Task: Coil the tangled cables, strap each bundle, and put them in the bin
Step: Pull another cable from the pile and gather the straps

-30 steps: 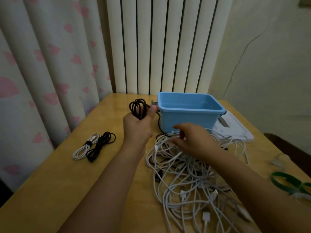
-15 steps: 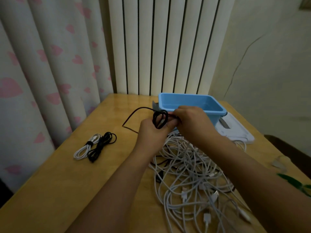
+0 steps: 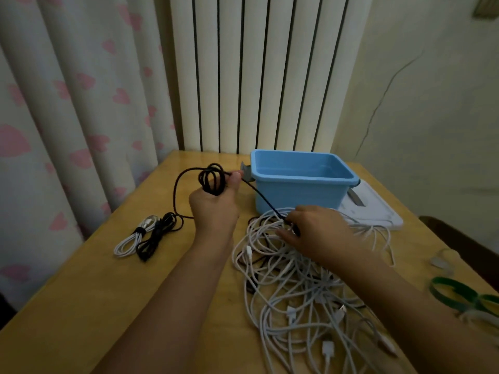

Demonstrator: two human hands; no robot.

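We see a yellowish wooden worktop (image 3: 81, 287). A blue rectangular plastic bin (image 3: 299, 184) stands just beyond the right hand (image 3: 313, 233). A large tangled pile of white cables (image 3: 305, 292) spreads under and behind that hand. The left hand (image 3: 213, 206) is raised left of the bin, fingers curled around a small coil of black cable (image 3: 212, 179); a strand runs from it down to the right hand, which pinches it at the pile's top. Left of the left hand lie two strapped bundles touching each other: a white cable bundle (image 3: 135, 236) and a black cable bundle (image 3: 156, 236).
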